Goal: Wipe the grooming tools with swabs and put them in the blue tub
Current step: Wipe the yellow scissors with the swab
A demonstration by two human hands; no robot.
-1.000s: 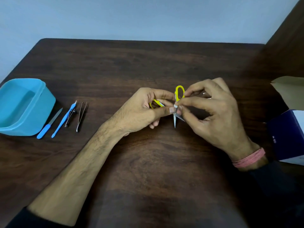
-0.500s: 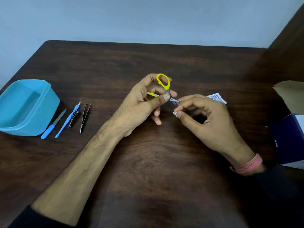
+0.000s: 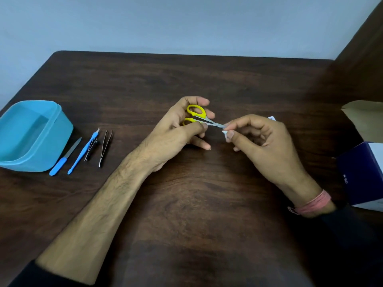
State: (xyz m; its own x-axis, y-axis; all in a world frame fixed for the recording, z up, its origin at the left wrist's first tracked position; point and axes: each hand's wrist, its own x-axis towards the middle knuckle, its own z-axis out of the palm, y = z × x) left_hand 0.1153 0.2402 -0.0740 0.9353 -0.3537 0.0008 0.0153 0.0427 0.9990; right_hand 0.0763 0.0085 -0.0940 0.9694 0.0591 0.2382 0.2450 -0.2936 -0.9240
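My left hand grips small scissors with yellow handles above the table's middle, blades pointing right. My right hand pinches a small white swab against the blade tips. The blue tub stands at the left edge, and I see nothing inside it. Beside it lie a blue-handled nail file, a blue cuticle tool, a small nail clipper and steel tweezers.
The dark wooden table fills the view. A white wrapper peeks out behind my right hand. At the right edge stand a dark blue and white box and a brown cardboard flap.
The scissors turned from blades-down to blades pointing right in my left hand. My right hand shifted right and now holds the swab at the blade tips.
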